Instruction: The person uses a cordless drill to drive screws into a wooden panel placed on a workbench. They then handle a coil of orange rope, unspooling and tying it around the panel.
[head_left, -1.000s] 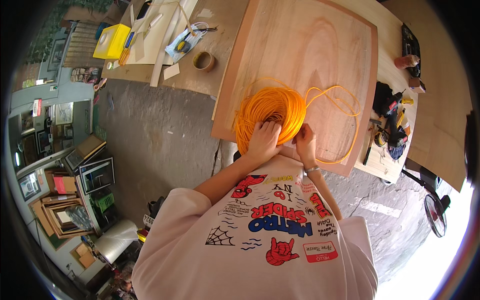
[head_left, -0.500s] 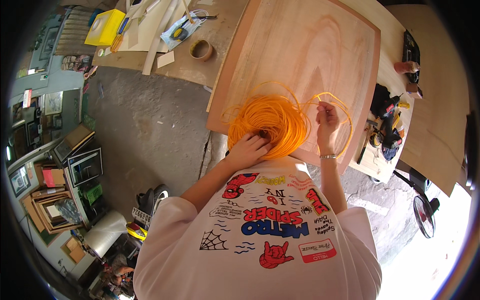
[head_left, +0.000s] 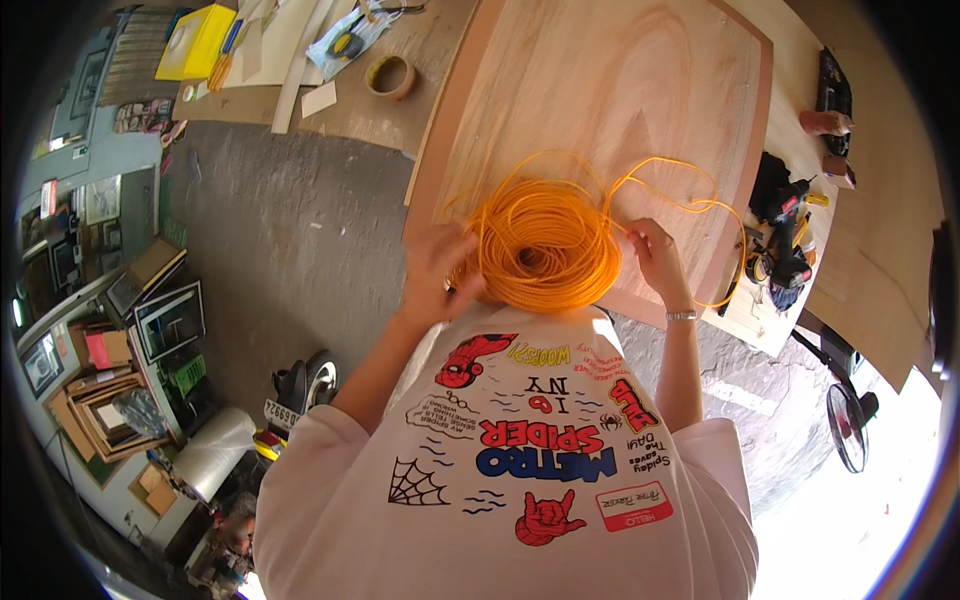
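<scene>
A large coil of orange cord (head_left: 550,270) lies at the near edge of a wooden panel, close against my shirt. My right hand (head_left: 657,252) is closed at the coil's right, with a strand of the cord pinched between thumb and fingers. From there a loose length loops out over the panel and down past my wrist. At the coil's left side is my left hand (head_left: 438,268), blurred by motion. Its thumb and fingers are near the outer turns, and I cannot tell whether they grip any.
The wooden panel (head_left: 590,90) lies on a worktable. Right of it are power drills (head_left: 785,200) and other tools. A clay-coloured bowl (head_left: 390,77), a yellow box (head_left: 196,42) and a blue face mask (head_left: 347,40) sit at the far left. A black fan (head_left: 850,425) stands lower right.
My left hand has lifted off the coil's middle and moved to its left side, uncovering the centre hole. My right hand has come slightly lower, and the loose loop spreads farther right.
</scene>
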